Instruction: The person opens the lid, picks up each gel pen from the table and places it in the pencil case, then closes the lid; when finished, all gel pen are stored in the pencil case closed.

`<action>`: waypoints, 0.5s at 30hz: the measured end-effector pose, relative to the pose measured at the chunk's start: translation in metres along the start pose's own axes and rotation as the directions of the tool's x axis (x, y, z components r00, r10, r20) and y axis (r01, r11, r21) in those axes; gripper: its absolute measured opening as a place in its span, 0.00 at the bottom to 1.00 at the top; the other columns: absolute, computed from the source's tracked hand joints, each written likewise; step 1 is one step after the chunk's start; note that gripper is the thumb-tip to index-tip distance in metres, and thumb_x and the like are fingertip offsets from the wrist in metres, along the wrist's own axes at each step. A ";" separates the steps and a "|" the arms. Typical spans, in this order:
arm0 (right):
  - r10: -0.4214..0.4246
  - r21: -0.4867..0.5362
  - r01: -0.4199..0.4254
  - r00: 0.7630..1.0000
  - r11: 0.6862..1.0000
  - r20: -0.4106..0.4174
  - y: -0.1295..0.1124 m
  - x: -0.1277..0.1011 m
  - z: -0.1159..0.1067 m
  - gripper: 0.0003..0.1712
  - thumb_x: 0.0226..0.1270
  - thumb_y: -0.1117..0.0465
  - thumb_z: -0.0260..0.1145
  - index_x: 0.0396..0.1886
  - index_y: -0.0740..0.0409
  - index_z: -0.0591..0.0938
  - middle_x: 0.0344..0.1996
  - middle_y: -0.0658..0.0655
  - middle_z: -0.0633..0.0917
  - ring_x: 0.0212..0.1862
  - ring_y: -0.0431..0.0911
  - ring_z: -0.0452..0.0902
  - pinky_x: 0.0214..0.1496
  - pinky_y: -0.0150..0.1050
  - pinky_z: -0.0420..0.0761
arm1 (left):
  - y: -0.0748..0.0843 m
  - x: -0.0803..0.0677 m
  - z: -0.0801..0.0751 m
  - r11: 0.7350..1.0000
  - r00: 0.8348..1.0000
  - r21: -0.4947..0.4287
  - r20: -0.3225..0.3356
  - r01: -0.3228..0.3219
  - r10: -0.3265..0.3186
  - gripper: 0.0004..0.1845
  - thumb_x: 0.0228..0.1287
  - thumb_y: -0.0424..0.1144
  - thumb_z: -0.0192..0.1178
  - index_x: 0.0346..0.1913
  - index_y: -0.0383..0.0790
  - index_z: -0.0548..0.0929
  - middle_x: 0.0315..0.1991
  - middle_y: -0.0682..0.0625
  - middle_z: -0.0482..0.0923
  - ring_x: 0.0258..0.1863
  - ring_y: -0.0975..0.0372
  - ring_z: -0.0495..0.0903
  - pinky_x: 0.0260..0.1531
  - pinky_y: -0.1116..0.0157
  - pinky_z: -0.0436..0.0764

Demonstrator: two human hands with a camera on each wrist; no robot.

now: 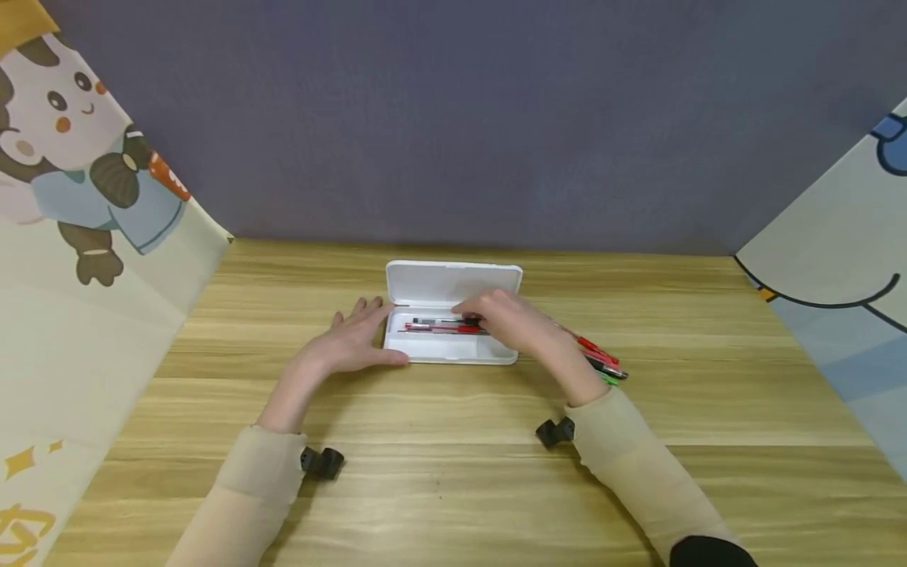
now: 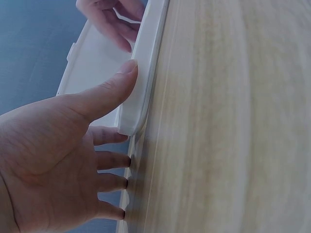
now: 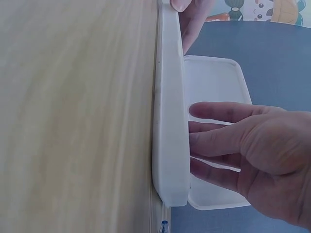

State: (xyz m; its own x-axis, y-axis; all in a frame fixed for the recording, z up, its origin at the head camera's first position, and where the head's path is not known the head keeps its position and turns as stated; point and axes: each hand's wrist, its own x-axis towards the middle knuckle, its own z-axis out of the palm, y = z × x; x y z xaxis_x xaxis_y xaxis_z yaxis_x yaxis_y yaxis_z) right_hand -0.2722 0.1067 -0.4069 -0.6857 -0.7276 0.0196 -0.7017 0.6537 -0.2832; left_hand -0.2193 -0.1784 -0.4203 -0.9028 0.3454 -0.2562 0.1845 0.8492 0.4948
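Head view: a white pencil case (image 1: pixel 450 348) lies open at the middle of the wooden counter (image 1: pixel 453 488), its lid (image 1: pixel 453 281) standing upright at the far side. Inside the tray lie several pens (image 1: pixel 442 325), red and dark, side by side. Left hand (image 1: pixel 354 340) rests beside the case's left end, fingers straight and spread, thumb against the near rim. Right hand (image 1: pixel 512 321) reaches into the tray, fingers relaxed over the pens. More pens (image 1: pixel 602 361) lie on the counter just right of the case.
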 end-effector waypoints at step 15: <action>-0.005 0.125 0.018 0.995 0.992 -0.104 0.008 -0.013 -0.012 0.22 0.66 0.77 0.67 0.59 0.61 0.86 0.51 0.60 0.91 0.51 0.51 0.89 0.54 0.46 0.89 | -0.001 0.000 0.000 1.000 1.000 0.017 0.003 0.000 0.000 0.56 0.64 0.64 0.66 0.84 0.42 0.48 0.83 0.33 0.39 0.83 0.35 0.36 0.77 0.28 0.36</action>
State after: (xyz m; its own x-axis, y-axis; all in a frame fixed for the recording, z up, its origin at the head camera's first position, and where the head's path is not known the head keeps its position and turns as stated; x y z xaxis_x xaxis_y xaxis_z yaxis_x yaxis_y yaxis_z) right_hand -0.2715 0.1235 -0.3980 -0.6987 -0.7052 0.1204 -0.6841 0.6094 -0.4008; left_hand -0.2201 -0.1794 -0.4207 -0.9015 0.3469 -0.2589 0.1912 0.8558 0.4808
